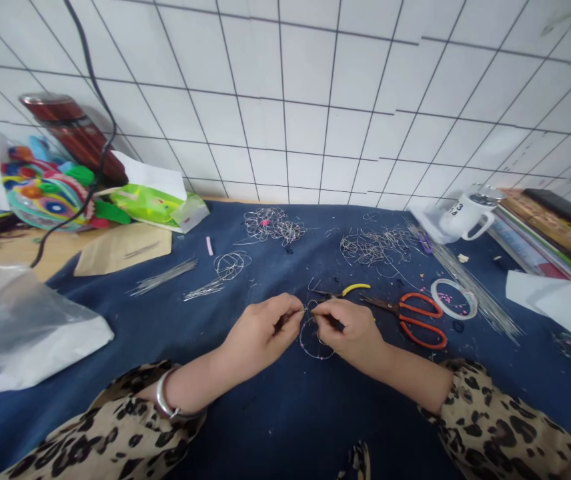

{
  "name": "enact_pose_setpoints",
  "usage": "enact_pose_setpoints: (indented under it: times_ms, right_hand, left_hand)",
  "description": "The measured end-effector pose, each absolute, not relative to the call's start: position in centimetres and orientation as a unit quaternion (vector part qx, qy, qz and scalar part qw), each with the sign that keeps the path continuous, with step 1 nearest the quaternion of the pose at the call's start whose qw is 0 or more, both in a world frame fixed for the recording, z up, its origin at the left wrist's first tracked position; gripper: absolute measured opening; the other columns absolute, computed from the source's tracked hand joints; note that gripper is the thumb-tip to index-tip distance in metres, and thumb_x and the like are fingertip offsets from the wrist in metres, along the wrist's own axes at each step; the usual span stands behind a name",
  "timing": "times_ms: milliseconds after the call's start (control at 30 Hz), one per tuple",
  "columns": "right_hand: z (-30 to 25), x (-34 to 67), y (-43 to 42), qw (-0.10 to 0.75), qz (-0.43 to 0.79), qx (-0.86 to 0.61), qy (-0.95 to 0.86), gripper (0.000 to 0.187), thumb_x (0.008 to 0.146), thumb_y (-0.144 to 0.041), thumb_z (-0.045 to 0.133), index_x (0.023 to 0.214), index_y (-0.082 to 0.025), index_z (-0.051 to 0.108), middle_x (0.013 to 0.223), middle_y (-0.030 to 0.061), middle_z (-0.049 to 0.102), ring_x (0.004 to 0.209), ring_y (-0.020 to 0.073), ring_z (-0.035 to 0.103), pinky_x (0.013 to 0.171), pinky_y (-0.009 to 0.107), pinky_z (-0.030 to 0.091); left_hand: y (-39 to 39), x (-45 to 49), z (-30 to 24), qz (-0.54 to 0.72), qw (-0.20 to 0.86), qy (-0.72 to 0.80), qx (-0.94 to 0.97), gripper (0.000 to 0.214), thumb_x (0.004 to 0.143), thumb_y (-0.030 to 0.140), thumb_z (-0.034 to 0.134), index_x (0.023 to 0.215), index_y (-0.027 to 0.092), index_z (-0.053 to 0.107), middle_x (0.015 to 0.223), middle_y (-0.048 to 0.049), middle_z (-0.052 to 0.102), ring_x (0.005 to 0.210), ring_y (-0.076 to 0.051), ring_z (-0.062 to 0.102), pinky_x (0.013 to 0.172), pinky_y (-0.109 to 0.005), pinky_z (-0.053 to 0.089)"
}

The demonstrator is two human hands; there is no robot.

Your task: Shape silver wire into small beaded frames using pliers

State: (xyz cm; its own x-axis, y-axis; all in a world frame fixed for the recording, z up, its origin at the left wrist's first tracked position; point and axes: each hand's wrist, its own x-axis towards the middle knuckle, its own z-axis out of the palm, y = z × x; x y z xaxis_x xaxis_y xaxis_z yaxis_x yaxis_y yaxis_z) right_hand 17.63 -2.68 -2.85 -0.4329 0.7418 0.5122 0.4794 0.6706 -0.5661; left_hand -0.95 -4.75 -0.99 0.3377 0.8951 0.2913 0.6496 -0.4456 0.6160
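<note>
Both hands meet over the dark blue cloth point(245, 413), at a thin wire loop with small pink beads point(319, 357). My left hand point(268, 330) pinches the top of the loop between thumb and fingertips. Close beside it, my right hand point(350, 331) is closed in a pinch on the loop's right side, covering part of it. Just beyond the fingers lie pliers with a yellow handle point(355, 289). Scissors with orange-red handles point(421, 320) rest right of my right hand. A clear ring-shaped dish point(434, 291) with loose pink beads is beside them.
Tangled wire heaps point(375, 247) and a coil point(230, 265) lie farther back. Straight wire bundles point(163, 277) are on the left, more point(470, 287) on the right. A white mug point(468, 215) stands back right. A plastic bag point(40, 327) and a red flask point(73, 137) are left.
</note>
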Motion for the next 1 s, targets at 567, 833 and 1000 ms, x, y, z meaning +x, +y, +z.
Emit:
enact_pose_setpoints:
  times_ms: [567, 833, 1000]
  right_hand:
    - [-2.3, 17.7, -2.8, 0.360, 0.232, -0.403, -0.809, 0.017, 0.077, -0.012, 0.052, 0.085, -0.018, 0.065, 0.074, 0.0003, 0.065, 0.066, 0.0113, 0.060, 0.067, 0.022, 0.047]
    - [-2.1, 18.0, -3.3, 0.371, 0.257, -0.412, -0.792, 0.018, 0.079, -0.015, 0.053, 0.095, -0.021, 0.061, 0.087, 0.0004, 0.066, 0.078, 0.0120, 0.062, 0.074, 0.023, 0.047]
    - [-1.5, 18.0, -3.4, 0.358, 0.278, -0.412, -0.790, 0.017, 0.080, -0.014, 0.053, 0.093, -0.022, 0.060, 0.087, -0.0007, 0.066, 0.079, 0.0116, 0.061, 0.076, 0.023, 0.047]
  left_hand:
    - [-4.2, -1.0, -1.0, 0.320, 0.254, 0.528, 0.745, 0.020, 0.088, 0.027, 0.048, 0.073, 0.017, 0.058, 0.055, 0.0043, 0.057, 0.049, -0.008, 0.055, 0.052, -0.018, 0.041]
    - [-3.9, -1.4, -1.4, 0.331, 0.302, 0.515, 0.731, 0.024, 0.089, 0.030, 0.046, 0.073, 0.016, 0.057, 0.057, 0.0032, 0.057, 0.050, -0.008, 0.055, 0.053, -0.018, 0.042]
    - [-4.0, -1.8, -1.5, 0.310, 0.200, 0.490, 0.790, 0.021, 0.089, 0.027, 0.046, 0.075, 0.016, 0.059, 0.064, 0.0006, 0.058, 0.059, -0.010, 0.054, 0.056, -0.021, 0.040]
